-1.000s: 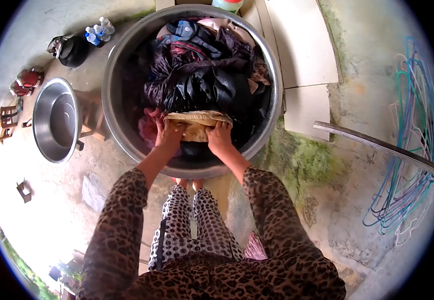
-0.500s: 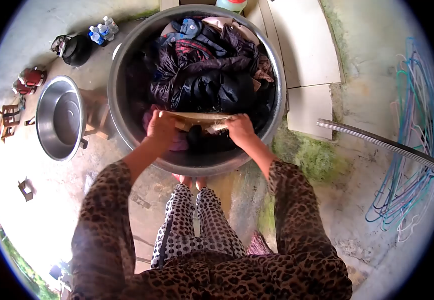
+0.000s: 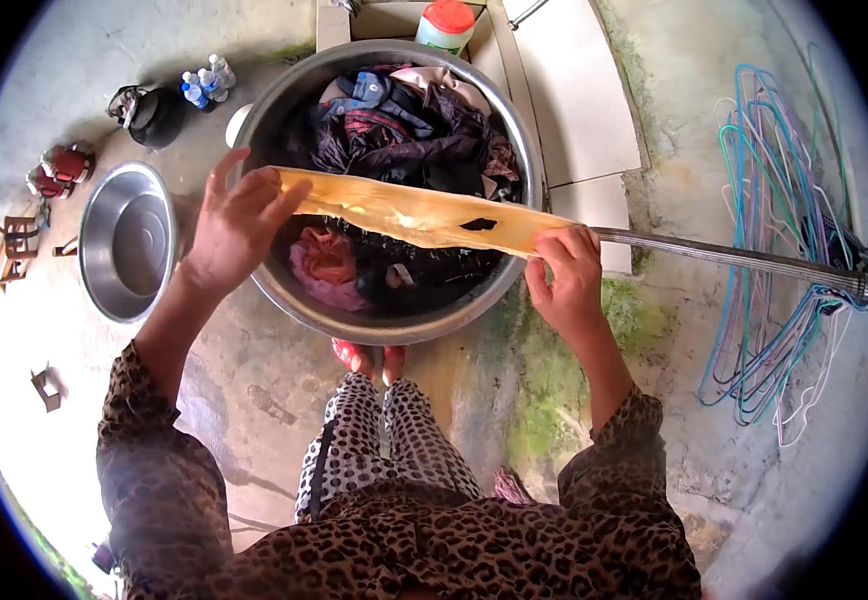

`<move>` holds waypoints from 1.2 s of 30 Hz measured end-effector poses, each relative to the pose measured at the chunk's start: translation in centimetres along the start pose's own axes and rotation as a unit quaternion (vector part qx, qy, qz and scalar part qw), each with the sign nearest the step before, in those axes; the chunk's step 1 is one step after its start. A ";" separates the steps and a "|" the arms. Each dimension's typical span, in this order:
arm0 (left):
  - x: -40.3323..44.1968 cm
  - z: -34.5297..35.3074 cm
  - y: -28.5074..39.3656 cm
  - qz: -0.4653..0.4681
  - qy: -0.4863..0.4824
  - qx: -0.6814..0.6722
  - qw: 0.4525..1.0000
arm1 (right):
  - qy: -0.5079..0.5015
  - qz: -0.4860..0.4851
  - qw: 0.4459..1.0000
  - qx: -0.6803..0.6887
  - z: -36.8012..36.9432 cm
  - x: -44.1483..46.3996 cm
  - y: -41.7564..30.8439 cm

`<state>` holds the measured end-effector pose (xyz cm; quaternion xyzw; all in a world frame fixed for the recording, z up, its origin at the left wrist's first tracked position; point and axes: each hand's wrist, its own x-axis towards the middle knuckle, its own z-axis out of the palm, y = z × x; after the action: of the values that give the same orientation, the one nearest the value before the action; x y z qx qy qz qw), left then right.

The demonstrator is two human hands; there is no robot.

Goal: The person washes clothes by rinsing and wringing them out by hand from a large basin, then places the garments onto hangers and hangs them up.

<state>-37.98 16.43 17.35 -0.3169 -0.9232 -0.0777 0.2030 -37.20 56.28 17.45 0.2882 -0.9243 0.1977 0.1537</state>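
Well, the left hand (image 3: 239, 222) grips one end of a yellowish cloth (image 3: 409, 212) and the right hand (image 3: 570, 272) pinches the other, so it spans the large metal basin (image 3: 404, 336). One piece is lifted clear, I'd judge; plenty of dark clothes (image 3: 399, 122) lie heaped inside, near a pink cloth (image 3: 326, 265). Beyond, a smaller basin (image 3: 104, 245), coloured hangers (image 3: 744, 330) and a ridged pole (image 3: 724, 254) surround the stained floor (image 3: 279, 350).

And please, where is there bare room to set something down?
Bare floor lies between the small basin and the person's feet, and pale tile shows bare right of the large tub. The tub is crowded with clothes.
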 end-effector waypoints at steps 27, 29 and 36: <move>-5.9 6.7 5.4 -0.042 -0.199 -0.044 0.978 | 0.008 0.281 0.959 -0.034 9.5 -3.3 6.1; -5.8 6.9 5.2 -0.055 -0.186 -0.013 0.981 | 0.052 0.192 0.980 -0.024 9.4 -3.1 5.7; -4.0 3.8 3.5 -0.112 -0.060 -0.042 0.991 | -0.027 0.401 0.825 0.397 8.9 -3.2 6.2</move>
<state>-34.19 18.03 12.29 -0.2239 -0.9593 -0.1194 0.1241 -39.87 58.44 6.68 -0.0665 -0.8036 0.5842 -0.0921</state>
